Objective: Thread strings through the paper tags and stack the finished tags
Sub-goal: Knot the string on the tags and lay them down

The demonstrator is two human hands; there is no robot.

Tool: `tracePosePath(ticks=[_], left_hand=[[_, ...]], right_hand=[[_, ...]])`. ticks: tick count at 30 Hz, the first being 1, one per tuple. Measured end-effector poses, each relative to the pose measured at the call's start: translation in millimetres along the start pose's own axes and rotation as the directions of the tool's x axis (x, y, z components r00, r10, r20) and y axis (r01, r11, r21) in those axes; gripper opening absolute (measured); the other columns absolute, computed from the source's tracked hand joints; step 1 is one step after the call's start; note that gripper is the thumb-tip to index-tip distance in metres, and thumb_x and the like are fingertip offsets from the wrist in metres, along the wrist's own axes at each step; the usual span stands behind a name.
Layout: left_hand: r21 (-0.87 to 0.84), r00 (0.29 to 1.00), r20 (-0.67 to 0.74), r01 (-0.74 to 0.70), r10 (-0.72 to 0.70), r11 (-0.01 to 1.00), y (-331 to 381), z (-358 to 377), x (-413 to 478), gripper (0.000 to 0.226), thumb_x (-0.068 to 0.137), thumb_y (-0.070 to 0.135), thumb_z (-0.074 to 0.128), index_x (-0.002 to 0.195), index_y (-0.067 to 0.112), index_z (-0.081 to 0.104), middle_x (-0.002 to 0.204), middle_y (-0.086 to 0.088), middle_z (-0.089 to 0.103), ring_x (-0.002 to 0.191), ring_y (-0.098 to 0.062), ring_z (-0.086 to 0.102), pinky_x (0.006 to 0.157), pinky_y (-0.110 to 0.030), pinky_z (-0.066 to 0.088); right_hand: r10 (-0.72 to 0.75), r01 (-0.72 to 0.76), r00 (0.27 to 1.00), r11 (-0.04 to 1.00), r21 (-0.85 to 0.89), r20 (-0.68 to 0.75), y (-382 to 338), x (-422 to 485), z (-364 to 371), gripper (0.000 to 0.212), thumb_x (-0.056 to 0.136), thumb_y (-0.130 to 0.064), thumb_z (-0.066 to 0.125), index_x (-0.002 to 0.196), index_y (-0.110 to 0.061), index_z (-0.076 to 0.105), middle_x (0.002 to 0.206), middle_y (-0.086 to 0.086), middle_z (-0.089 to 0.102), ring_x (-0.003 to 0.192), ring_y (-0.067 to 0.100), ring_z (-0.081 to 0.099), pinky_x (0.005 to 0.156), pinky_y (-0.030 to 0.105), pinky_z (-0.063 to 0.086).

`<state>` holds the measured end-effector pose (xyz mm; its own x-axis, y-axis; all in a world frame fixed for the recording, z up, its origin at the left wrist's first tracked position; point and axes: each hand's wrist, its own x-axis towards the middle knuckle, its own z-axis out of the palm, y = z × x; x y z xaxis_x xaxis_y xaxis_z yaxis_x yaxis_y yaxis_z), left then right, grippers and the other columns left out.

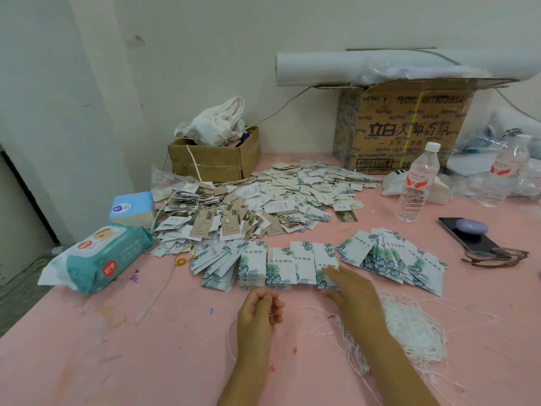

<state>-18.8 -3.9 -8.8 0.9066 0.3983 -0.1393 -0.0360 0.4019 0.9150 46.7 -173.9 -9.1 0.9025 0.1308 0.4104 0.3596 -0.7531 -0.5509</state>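
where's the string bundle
Head view, near right: the string bundle lies on the pink table just right of the right hand, in front of the fanned leaf-print tags.

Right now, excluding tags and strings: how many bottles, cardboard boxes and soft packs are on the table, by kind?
Water bottles: 2
Cardboard boxes: 2
Soft packs: 2, wet wipes and tissues
Total: 6
The plastic clutter at the far right is too blurred to count.
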Motion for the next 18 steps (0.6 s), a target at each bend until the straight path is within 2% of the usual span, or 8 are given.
tracePosePath(ticks=[2,3,5,7,9,12,16,18], left_hand=[[0.000,1.000,0.002,0.001,-0.001,1.000,0,0,0,0.024,0.097,-0.003,0.045,0.081,0.003,0.062,0.060,-0.003,0.063,0.053,-0.007,0.053,0.051,-0.019,0.044],[-0.003,1.000,0.003,0.003,-0.003,1.000,1,0,-1,0.024,0.097,-0.004,0.045,0.081,0.002,0.062,0.059,-0.003,0.063,0.053,-0.008,0.053,0.051,-0.018,0.044],[-0.003,1.000,0.004,0.003,-0.003,1.000,2,0,-1,0.024,0.097,-0.005,0.045,0.081,0.002,0.062,0.059,-0.003,0.063,0.052,-0.007,0.053,0.050,-0.018,0.045],[0.000,1.000,0.009,-0.001,0.001,1.000,2,0,-1,0.024,0.096,-0.006,0.044,0.081,0.001,0.062,0.059,-0.003,0.063,0.052,-0.007,0.054,0.050,-0.017,0.045],[0.004,1.000,0.015,-0.003,0.003,1.000,2,0,-2,0.026,0.096,-0.007,0.044,0.082,0.002,0.063,0.060,-0.003,0.064,0.052,-0.008,0.053,0.050,-0.017,0.045],[0.029,0.999,0.042,-0.014,0.012,0.999,2,0,-2,0.028,0.096,-0.007,0.043,0.085,0.003,0.067,0.065,-0.006,0.067,0.055,-0.011,0.052,0.053,-0.018,0.045],[0.089,0.994,0.108,-0.022,0.012,0.996,2,1,-4,0.029,0.096,-0.001,0.045,0.096,0.007,0.073,0.079,-0.010,0.075,0.057,-0.010,0.058,0.056,-0.017,0.048],[0.108,0.988,0.152,-0.034,0.017,0.994,1,2,-4,0.028,0.100,0.010,0.045,0.103,0.011,0.072,0.088,-0.009,0.076,0.065,-0.010,0.063,0.061,-0.016,0.050]], right_hand=[[-0.044,0.045,0.998,0.999,0.018,-0.043,-2,-2,-3,0.036,0.074,-0.003,0.078,0.105,-0.020,0.074,0.095,0.004,0.074,0.089,0.027,0.065,0.078,0.040,0.053],[-0.058,0.058,0.997,0.998,0.004,-0.056,-4,-2,-5,0.031,0.075,-0.002,0.077,0.101,-0.019,0.075,0.089,0.005,0.074,0.082,0.027,0.065,0.073,0.040,0.054],[-0.104,0.095,0.987,0.992,-0.084,-0.120,-3,-1,-5,0.031,0.072,0.003,0.077,0.098,-0.013,0.076,0.086,0.009,0.074,0.080,0.031,0.067,0.072,0.040,0.056],[-0.169,0.129,0.960,0.975,-0.183,-0.225,0,-3,-3,0.047,0.063,0.016,0.077,0.105,-0.004,0.073,0.091,0.016,0.073,0.081,0.034,0.069,0.074,0.041,0.055],[-0.135,0.079,0.933,0.981,-0.178,-0.334,-1,-5,-4,0.053,0.064,0.022,0.071,0.112,-0.001,0.069,0.090,0.017,0.071,0.080,0.035,0.067,0.070,0.037,0.053],[-0.072,0.060,0.894,0.997,-0.041,-0.442,-6,-5,-7,0.039,0.077,0.016,0.066,0.111,-0.004,0.069,0.091,0.011,0.071,0.081,0.030,0.066,0.074,0.029,0.048],[-0.242,0.205,0.834,0.970,-0.129,-0.495,-12,-6,-9,0.021,0.080,-0.002,0.068,0.100,-0.004,0.073,0.084,0.007,0.071,0.075,0.022,0.064,0.076,0.013,0.042],[-0.345,0.317,0.808,0.938,-0.141,-0.478,-17,-7,-6,0.015,0.081,-0.009,0.068,0.095,-0.005,0.073,0.080,0.005,0.069,0.075,0.016,0.060,0.076,0.013,0.041]])
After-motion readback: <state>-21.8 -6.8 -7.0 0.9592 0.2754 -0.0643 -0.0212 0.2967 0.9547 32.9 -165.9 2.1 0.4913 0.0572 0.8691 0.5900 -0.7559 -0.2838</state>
